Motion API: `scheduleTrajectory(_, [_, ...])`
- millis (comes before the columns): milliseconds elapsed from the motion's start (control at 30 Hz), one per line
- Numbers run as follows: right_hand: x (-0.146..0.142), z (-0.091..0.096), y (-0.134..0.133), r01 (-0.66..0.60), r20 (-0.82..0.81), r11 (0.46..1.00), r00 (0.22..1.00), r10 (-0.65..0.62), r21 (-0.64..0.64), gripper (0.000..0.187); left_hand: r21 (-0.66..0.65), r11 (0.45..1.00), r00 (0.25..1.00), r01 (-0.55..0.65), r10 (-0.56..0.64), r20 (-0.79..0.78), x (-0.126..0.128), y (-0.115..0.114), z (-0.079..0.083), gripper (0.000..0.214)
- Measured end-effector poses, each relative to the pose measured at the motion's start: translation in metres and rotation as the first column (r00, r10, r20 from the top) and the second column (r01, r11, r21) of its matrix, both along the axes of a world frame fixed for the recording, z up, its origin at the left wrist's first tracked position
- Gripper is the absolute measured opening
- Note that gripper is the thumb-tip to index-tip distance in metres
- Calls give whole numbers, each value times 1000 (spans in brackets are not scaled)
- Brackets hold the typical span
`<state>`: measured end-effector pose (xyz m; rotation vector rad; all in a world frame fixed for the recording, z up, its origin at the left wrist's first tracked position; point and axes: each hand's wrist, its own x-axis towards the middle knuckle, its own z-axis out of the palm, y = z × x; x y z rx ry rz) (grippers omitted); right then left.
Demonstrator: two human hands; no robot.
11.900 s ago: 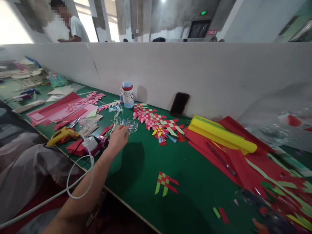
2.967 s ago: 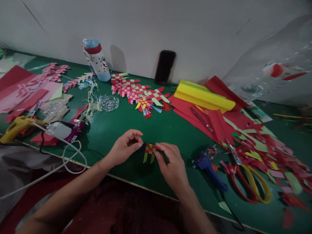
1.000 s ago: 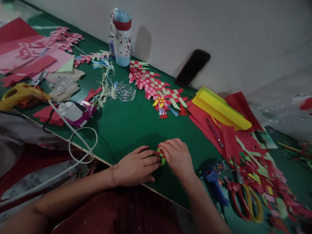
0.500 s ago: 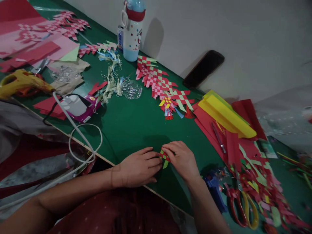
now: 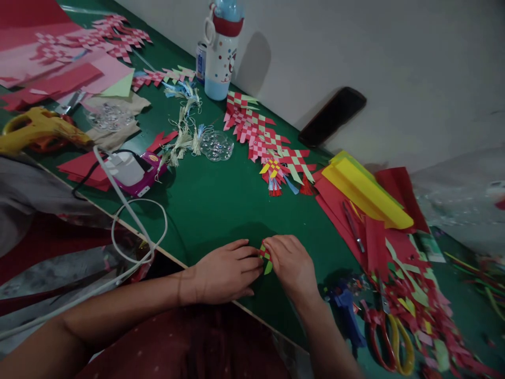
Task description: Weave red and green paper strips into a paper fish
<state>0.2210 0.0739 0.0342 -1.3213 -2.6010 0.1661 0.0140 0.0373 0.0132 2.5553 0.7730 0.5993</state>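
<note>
A small checkered weave of red and green paper strips [image 5: 265, 255] lies between my two hands, just above the table, with one green end pointing down. My right hand [image 5: 292, 266] pinches its right side between thumb and fingers, covering part of it. From the left, my left hand [image 5: 226, 271] has its fingertips closed at the weave's left edge; its lower fingers are bent, and their undersides are hidden. Past the hands, finished red, pink and green woven paper pieces [image 5: 256, 129] lie in an overlapping row, some with tassels.
Scissors [image 5: 389, 337], a blue tool [image 5: 349, 313] and paper scraps [image 5: 430, 310] lie at right. Yellow paper [image 5: 365, 189] rests on red sheets. A bottle [image 5: 223, 58], bead dish [image 5: 216, 146], white cable [image 5: 138, 226] and yellow glue gun [image 5: 43, 129] are left of centre. A phone [image 5: 333, 116] leans on the wall.
My right hand has shifted slightly and turned, so its fingers cover more of the weave. My left hand stays almost in place. The whole view has tilted a little.
</note>
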Motion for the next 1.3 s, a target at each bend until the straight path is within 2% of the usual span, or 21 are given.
scheduleTrajectory(200, [2,-2,-10,11,-10,998,1000,-10,57,26,-3,1000,1000,2,-2,-12,0,0,1,42])
scheduleTrajectory(400, [6,-5,-6,69,-97,995,993,-62,78,24,8,1000,1000,9,-9,19,0,0,0,40])
scheduleTrajectory(567, [12,3,-3,155,-203,984,970,-136,86,24,-17,1000,999,14,-13,41,-3,-2,0,37])
scheduleTrajectory(633, [19,9,-5,226,-254,969,948,-194,103,24,-70,997,995,-33,39,90,-5,1,3,27])
scheduleTrajectory(700, [26,13,-10,299,-307,949,917,-255,105,24,-146,980,981,-136,154,118,-5,6,8,23])
scheduleTrajectory(767, [32,12,-15,349,-358,933,885,-296,92,23,-194,944,958,-267,282,51,-1,16,14,23])
scheduleTrajectory(867, [36,6,-22,386,-423,920,847,-323,70,23,-164,910,923,-382,366,-119,12,33,23,20])
scheduleTrajectory(967, [34,-5,-26,410,-492,910,805,-333,56,23,-135,907,908,-398,370,-196,28,46,26,21])
scheduleTrajectory(1100, [30,-17,-29,410,-559,910,770,-308,64,23,-105,899,874,-424,377,-306,41,50,26,18])
scheduleTrajectory(1300, [31,-19,-33,398,-634,914,728,-263,78,21,-109,895,847,-432,362,-389,45,53,32,13])
